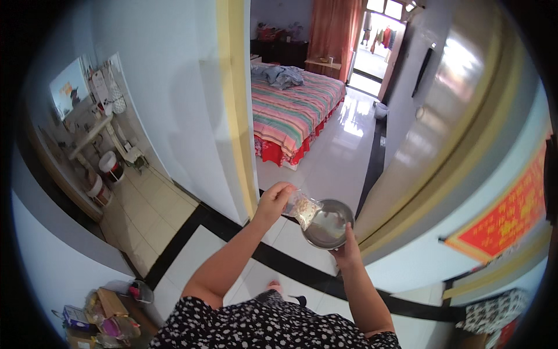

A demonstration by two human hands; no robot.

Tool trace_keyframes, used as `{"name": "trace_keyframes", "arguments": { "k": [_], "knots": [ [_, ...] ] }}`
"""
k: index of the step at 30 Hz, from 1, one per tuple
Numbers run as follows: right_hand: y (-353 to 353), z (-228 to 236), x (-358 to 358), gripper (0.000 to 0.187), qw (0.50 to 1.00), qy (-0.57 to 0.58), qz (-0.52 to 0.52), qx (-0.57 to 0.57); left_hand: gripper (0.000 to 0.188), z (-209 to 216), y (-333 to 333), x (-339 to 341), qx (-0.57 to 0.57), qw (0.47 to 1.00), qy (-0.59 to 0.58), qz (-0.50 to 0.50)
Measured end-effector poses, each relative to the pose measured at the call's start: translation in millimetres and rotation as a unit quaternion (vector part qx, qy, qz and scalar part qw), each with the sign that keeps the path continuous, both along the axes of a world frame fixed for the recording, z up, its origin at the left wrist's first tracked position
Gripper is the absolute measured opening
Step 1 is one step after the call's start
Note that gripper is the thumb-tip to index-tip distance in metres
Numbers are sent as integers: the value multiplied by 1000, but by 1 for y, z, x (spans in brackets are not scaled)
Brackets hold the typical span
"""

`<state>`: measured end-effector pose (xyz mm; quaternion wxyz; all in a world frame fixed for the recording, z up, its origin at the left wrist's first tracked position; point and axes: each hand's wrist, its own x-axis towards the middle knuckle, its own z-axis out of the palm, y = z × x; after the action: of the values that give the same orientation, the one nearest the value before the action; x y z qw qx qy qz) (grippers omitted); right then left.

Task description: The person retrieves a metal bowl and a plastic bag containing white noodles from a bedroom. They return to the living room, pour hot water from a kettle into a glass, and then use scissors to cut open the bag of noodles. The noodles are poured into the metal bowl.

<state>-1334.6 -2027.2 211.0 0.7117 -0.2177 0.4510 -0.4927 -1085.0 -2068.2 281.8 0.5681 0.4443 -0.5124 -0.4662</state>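
Pinched in my left hand [275, 201] is the top of a small clear plastic bag [306, 210] with pale, crumbly bits inside; I cannot make out what they are. The bag hangs over the left rim of a round metal bowl [331, 224]. My right hand [347, 247] grips this bowl at its lower right side, fingers partly hidden beneath it. The bowl's inside is grey and shiny, with no contents that I can make out. Both hands are held out in front of me at the doorway.
Ahead, past the yellow door frame [237, 104], stands a bed [296, 104] with a striped cover. An open wooden door [430, 151] is on the right. A washroom with buckets [110, 166] lies left. Boxes and bags [110, 314] are piled at lower left.
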Motion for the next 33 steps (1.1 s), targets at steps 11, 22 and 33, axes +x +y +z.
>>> {"name": "trace_keyframes", "arguments": {
  "k": [11, 22, 33],
  "knots": [
    [-291, -22, -35, 62, 989, -83, 123, 28, 23, 41, -341, 13, -87, 910, -403, 44],
    [-682, 18, 13, 47, 992, -44, 119, -5, 20, -2, -566, 59, -18, 973, -221, 56],
    [-902, 39, 225, 54, 924, -193, 330, 2, 24, -23, -721, 236, 58, 958, -157, 234]
  ]
}}
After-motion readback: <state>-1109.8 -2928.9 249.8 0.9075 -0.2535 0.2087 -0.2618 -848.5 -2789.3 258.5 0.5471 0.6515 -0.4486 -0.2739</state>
